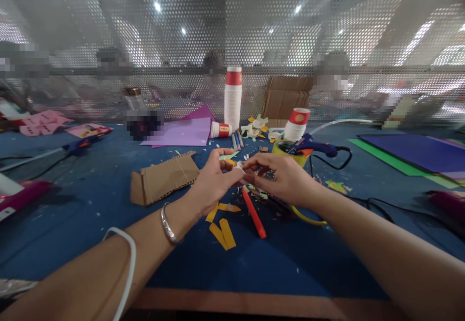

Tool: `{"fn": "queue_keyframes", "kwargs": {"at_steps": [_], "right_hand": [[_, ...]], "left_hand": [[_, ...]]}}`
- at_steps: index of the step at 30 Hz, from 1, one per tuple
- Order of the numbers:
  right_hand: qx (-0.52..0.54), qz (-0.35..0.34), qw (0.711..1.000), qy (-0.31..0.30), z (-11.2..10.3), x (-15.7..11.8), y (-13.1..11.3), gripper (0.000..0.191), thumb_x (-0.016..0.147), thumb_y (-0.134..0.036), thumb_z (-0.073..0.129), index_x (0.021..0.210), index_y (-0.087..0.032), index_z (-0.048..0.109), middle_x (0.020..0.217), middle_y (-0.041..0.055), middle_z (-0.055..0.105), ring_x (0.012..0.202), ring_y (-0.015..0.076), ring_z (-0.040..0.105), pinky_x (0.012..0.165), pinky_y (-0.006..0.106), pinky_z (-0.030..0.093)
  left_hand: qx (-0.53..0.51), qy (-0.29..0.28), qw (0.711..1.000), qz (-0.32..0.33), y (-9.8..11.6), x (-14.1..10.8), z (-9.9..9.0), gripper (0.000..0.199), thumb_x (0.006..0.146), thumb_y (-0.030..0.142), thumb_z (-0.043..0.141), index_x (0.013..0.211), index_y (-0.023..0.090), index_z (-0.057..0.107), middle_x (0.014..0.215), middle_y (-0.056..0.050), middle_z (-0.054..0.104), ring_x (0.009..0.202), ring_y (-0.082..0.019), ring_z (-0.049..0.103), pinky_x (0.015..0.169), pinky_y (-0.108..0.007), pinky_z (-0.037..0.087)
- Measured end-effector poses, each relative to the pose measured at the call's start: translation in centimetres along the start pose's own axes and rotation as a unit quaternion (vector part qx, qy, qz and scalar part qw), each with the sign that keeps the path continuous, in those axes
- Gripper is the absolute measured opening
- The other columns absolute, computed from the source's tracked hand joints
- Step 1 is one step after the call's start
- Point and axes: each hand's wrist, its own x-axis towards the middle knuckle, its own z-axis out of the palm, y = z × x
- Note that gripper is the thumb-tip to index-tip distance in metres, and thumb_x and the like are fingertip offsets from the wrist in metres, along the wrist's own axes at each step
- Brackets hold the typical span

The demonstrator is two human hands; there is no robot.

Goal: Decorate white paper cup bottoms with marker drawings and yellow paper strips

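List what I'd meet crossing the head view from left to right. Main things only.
Pink cut paper → blue glue gun → flattened cardboard piece → left hand → right hand → dark blue sheet.

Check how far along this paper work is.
Seemingly done: the yellow strips look cut, and the green-and-yellow paper shapes beside the tall cup stack look put together. In hand: a small white piece, between the fingers of the left hand and right hand. Probably left: those strips, lying loose; how many more shapes, I can't tell.
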Motion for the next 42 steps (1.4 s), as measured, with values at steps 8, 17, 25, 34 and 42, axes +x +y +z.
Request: {"fn": "queue_keyframes", "kwargs": {"at_steps": [8, 17, 25, 34, 42], "right_hand": [[0.020, 0.011, 1.000, -0.017, -0.1, 0.0, 0.0, 0.020, 0.091, -0.035, 0.062, 0.099, -0.018, 0.069, 0.091, 0.0032, 0.072, 0.077, 0.0139, 0.065, 0.069, 0.024, 0.051], [0.005, 0.006, 0.999, -0.031, -0.3, -0.1, 0.0, 0.016, 0.091, -0.030, 0.060, 0.101, -0.020, 0.068, 0.099, 0.0043, 0.073, 0.083, 0.0161, 0.068, 0.074, 0.028, 0.053], [-0.023, -0.019, 0.999, -0.018, 0.0, 0.1, 0.2, 0.017, 0.090, -0.028, 0.060, 0.102, -0.019, 0.069, 0.098, 0.0055, 0.074, 0.086, 0.0179, 0.068, 0.075, 0.030, 0.053], [-0.041, -0.032, 0.998, -0.024, 0.3, 0.2, 0.0, 0.017, 0.090, -0.024, 0.058, 0.102, -0.019, 0.070, 0.098, 0.0069, 0.074, 0.087, 0.0195, 0.068, 0.075, 0.032, 0.053], [-0.050, -0.053, 0.997, -0.016, 0.7, 0.2, 0.0, 0.018, 0.089, -0.020, 0.058, 0.101, -0.017, 0.070, 0.097, 0.0085, 0.074, 0.086, 0.0203, 0.066, 0.077, 0.034, 0.053]], "left_hand": [[0.009, 0.014, 1.000, -0.008, -0.1, 0.2, 0.1, 0.051, 0.076, 0.014, 0.068, 0.118, 0.019, 0.040, 0.093, -0.003, 0.060, 0.071, -0.014, 0.063, 0.072, -0.032, 0.054], [0.008, 0.016, 1.000, -0.011, -0.2, 0.4, -0.1, 0.052, 0.075, 0.014, 0.067, 0.119, 0.019, 0.040, 0.091, -0.002, 0.057, 0.073, -0.015, 0.062, 0.072, -0.034, 0.054], [-0.002, 0.023, 1.000, -0.013, -0.1, 0.0, 0.1, 0.059, 0.072, 0.010, 0.067, 0.122, 0.019, 0.039, 0.091, -0.001, 0.056, 0.073, -0.013, 0.060, 0.073, -0.029, 0.051], [-0.022, 0.049, 0.998, -0.026, -0.3, -0.3, 0.5, 0.059, 0.072, 0.011, 0.067, 0.122, 0.019, 0.036, 0.095, -0.004, 0.058, 0.077, -0.015, 0.062, 0.073, -0.030, 0.051], [-0.027, 0.054, 0.998, -0.030, -0.4, -0.3, 0.5, 0.063, 0.070, 0.009, 0.067, 0.123, 0.019, 0.034, 0.092, -0.002, 0.057, 0.077, -0.014, 0.060, 0.073, -0.028, 0.049]]}}
